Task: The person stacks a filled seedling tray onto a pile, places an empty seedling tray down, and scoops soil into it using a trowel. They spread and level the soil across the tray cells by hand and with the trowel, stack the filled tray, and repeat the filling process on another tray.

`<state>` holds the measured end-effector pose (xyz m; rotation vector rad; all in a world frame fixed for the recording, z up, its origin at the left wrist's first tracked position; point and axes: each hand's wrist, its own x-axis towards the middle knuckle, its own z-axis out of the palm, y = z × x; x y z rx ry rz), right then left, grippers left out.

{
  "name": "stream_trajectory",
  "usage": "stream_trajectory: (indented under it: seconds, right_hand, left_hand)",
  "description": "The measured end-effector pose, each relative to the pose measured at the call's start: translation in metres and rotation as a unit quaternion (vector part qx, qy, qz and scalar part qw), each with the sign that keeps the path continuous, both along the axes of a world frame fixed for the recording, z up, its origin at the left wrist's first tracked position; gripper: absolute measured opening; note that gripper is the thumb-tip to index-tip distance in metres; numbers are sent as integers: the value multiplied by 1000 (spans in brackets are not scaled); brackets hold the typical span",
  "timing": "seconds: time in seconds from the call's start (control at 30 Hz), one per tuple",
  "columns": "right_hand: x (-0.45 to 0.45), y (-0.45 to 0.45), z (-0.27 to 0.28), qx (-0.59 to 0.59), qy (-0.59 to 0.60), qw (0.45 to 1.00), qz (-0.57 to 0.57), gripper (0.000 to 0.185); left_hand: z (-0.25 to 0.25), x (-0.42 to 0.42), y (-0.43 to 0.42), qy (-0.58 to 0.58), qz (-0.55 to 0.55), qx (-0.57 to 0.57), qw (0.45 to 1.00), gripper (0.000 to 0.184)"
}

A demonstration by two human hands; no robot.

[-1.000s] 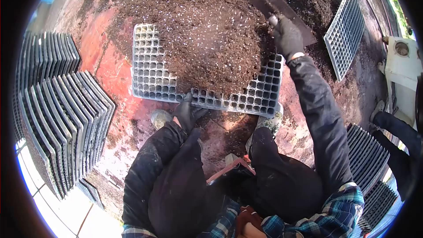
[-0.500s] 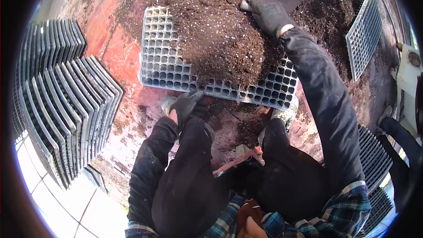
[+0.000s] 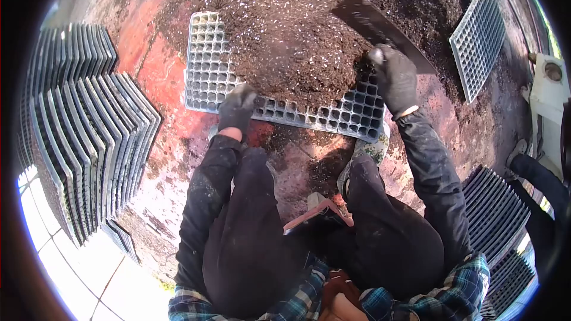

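A seedling tray (image 3: 205, 59) with many small square cells lies in front of me, its middle heaped with dark potting soil (image 3: 297, 53). Bare cells show on its left side and along its front edge. My right hand (image 3: 395, 77), in a dark glove, grips a flat scraper blade (image 3: 383, 27) at the tray's right side; the blade is tilted up over the soil. My left hand (image 3: 238, 108), also gloved, is curled over the tray's front left edge. What its fingers hold, if anything, is hidden.
Stacks of empty cell trays (image 3: 95, 137) stand on the left, more (image 3: 496, 214) at the lower right. A single tray (image 3: 479, 41) leans in loose soil at the right. Another person's sleeve (image 3: 535, 178) shows at the far right, near a white machine part (image 3: 547, 86).
My right hand with the scraper has come toward me from the far side of the soil heap. The left hand has risen from below the tray's front edge onto it.
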<state>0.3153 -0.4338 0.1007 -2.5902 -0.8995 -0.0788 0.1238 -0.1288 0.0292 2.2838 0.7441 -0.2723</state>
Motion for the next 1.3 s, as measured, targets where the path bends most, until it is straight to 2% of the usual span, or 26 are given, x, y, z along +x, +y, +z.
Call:
stream_trajectory:
  seconds: [0.03, 0.1, 0.13, 0.17, 0.23, 0.27, 0.33, 0.37, 0.43, 0.47, 0.5, 0.57, 0.67, 0.83, 0.97, 1.0, 1.1, 1.13, 1.23, 1.3]
  right_hand:
    - [-3, -20, -7, 77, -16, 996, -31, 29]
    - [-12, -63, -38, 122, 57, 961, -242, 32]
    - [-15, -88, -51, 168, 101, 945, -263, 32]
    - [-19, -108, -59, 167, 96, 943, -272, 32]
    - [-25, -138, -69, 93, 184, 889, -409, 34]
    - [-26, -149, -70, 70, 215, 891, -393, 37]
    - [-21, -160, -82, 35, 205, 886, -415, 36]
    - [-18, -166, -87, 1, 201, 882, -426, 36]
    - [-12, -160, -87, -34, 184, 883, -432, 36]
    - [-9, -158, -90, -46, 186, 875, -444, 35]
    - [-8, -158, -94, -59, 189, 868, -454, 34]
    - [-8, -160, -96, -54, 187, 873, -447, 32]
    - [-9, -160, -95, -10, 199, 873, -446, 30]
    - [-10, -164, -96, -14, 231, 862, -452, 32]
    - [-11, -170, -109, 11, 242, 856, -457, 33]
    - [-11, -171, -110, -4, 234, 862, -450, 33]
    - [-10, -167, -102, -28, 227, 868, -441, 34]
    - [-10, -166, -101, -27, 226, 866, -445, 35]
    - [-11, -166, -102, -14, 224, 869, -440, 36]
    - [-10, -164, -98, -56, 217, 865, -449, 36]
  left_hand:
    - [4, 2, 3, -24, 103, -68, 992, 26]
    - [16, 13, 12, -74, 120, -104, 984, 25]
    - [19, 22, 9, -198, 98, -36, 975, 27]
    - [12, 34, 18, -203, 87, -62, 973, 32]
    - [50, 70, -3, -262, -65, 171, 948, 46]
    - [53, 87, -11, -266, -73, 166, 947, 46]
    - [52, 119, -30, -247, -211, 242, 914, 67]
    - [51, 128, -45, -249, -218, 235, 914, 67]
    - [49, 144, -76, -168, -340, 220, 899, 80]
    - [37, 147, -86, -213, -366, 212, 881, 84]
    - [42, 153, -101, -213, -369, 207, 880, 84]
    - [59, 166, -135, -39, -425, 211, 879, 82]
    - [45, 183, -168, -36, -470, 210, 857, 75]
    - [29, 211, -214, -56, -561, 192, 803, 64]
    - [22, 193, -214, -41, -598, 168, 783, 60]
    - [12, 180, -210, -90, -604, 191, 768, 56]
    - [19, 152, -188, -75, -610, 206, 761, 50]
    - [19, 144, -174, -119, -602, 202, 763, 43]
    - [19, 121, -133, -149, -560, 218, 785, 42]
    - [19, 105, -105, -179, -511, 234, 808, 41]
